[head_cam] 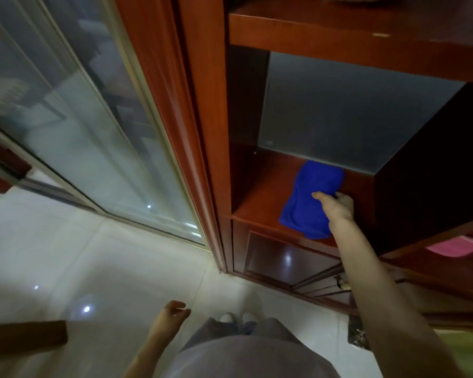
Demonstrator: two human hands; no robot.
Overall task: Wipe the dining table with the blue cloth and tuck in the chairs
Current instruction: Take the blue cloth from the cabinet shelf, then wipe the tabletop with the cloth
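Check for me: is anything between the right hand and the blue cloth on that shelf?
Nothing visible. The right hand is already touching the blue cloth, which lies alone on the open wooden shelf. The left hand hangs empty, low by the floor.

You stood on a glossy white tiled floor that mirrored small ceiling lights. A reddish wooden cabinet with open shelves rose ahead, and a frosted sliding glass door stood just beside it.
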